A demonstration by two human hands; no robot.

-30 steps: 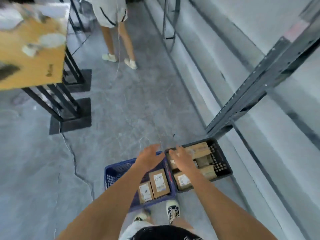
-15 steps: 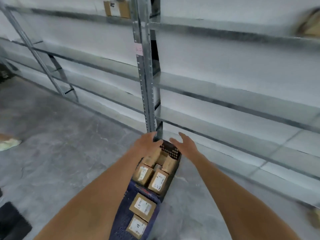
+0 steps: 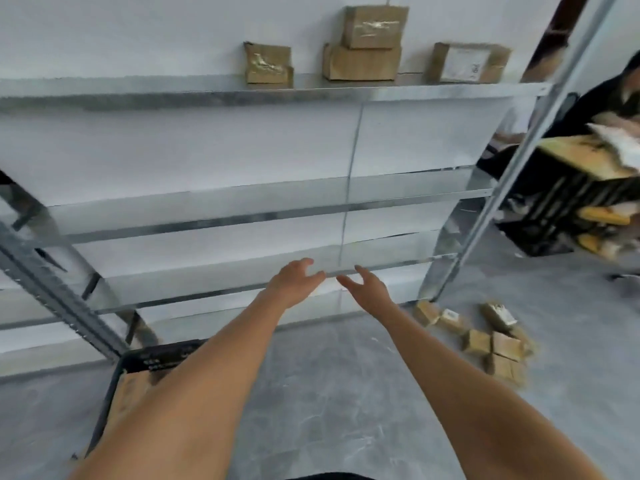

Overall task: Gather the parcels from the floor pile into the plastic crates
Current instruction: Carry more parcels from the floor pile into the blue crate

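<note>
Both my arms stretch forward in front of the metal shelving. My left hand [image 3: 294, 280] and my right hand [image 3: 367, 289] hang in the air side by side, fingers relaxed, holding nothing. A pile of small brown cardboard parcels [image 3: 485, 336] lies on the grey floor to the right, well apart from my right hand. A black plastic crate [image 3: 152, 358] with a brown parcel inside sits at the lower left, partly hidden behind my left forearm. The blue crate is out of view.
Galvanised shelving [image 3: 277, 93] fills the wall ahead, with several brown boxes [image 3: 363, 46] on its upper shelf. A slanted steel upright [image 3: 491, 199] stands at right. Beyond it is a wooden table [image 3: 588, 157] on a black frame, and a person in dark clothes [image 3: 620, 95].
My view has swung right from the crates to the shelving and the floor pile. Both hands have left the crates and now hover empty.
</note>
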